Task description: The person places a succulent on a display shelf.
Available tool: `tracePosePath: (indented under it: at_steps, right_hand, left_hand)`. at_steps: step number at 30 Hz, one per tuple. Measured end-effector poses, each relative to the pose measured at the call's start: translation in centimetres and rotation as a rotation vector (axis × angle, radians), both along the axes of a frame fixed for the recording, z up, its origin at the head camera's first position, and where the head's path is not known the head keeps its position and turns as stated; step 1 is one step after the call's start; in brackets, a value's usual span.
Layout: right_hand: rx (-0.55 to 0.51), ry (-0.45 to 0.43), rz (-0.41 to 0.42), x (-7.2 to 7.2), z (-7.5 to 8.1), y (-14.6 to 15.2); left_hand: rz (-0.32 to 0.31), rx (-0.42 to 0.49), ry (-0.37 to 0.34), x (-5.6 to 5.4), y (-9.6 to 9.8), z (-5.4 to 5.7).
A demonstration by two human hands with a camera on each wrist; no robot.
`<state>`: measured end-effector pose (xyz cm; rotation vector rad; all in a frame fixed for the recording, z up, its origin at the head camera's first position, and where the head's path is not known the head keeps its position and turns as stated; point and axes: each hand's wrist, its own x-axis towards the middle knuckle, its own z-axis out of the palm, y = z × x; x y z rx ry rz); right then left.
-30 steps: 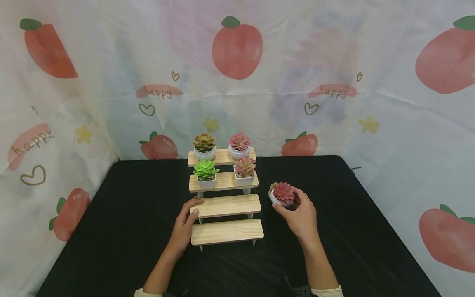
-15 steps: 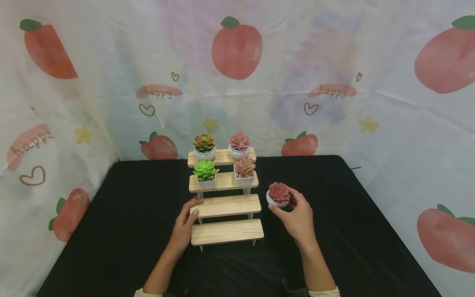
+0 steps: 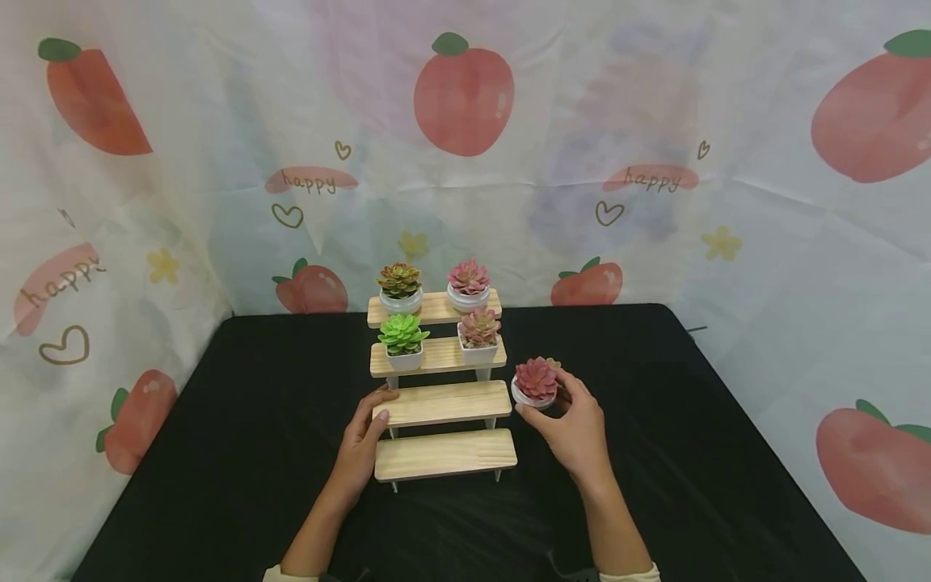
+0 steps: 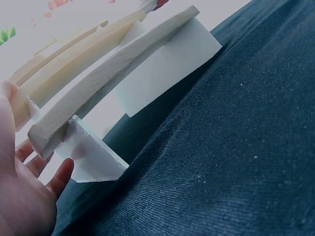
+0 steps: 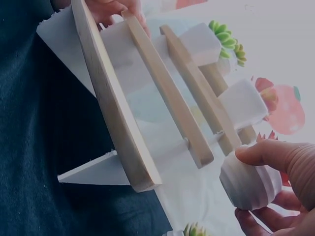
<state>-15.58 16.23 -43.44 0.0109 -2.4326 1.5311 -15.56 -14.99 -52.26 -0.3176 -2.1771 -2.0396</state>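
Note:
A four-tier wooden display stand (image 3: pixel 445 454) with white side supports stands mid-table. My left hand (image 3: pixel 360 432) grips its left end at the second step from the front, thumb on top. In the left wrist view, that hand's fingers (image 4: pixel 61 178) show beside the white support. My right hand (image 3: pixel 578 424) pinches a potted succulent (image 3: pixel 537 378), dark pink in a round white pot, right of the stand. The right wrist view shows the ribbed pot (image 5: pixel 248 179) between thumb and fingers, apart from the steps. Behind it, a yellow-green succulent (image 3: pixel 554 363) is mostly hidden.
On the back step stand an orange-green succulent (image 3: pixel 400 280) and a pink one (image 3: pixel 469 277). One step lower are a bright green succulent (image 3: pixel 403 333) and a dusty-pink one (image 3: pixel 480 327) in square pots. Black cloth (image 3: pixel 240 453) covers the table; a printed curtain (image 3: pixel 465 202) hangs behind.
My right hand has moved left with the dark pink succulent, closer to the stand's right side. The yellow-green one now peeks out on its right. My left hand has stayed still.

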Motion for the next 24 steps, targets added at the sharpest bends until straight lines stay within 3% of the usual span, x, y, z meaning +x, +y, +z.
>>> tracePosePath:
  at_steps: [24]
  right_hand:
    - [-0.007,0.010,0.064,-0.2,0.0,-1.4]
  left_hand:
    - [-0.004,0.002,0.002,-0.1,0.0,-0.1]
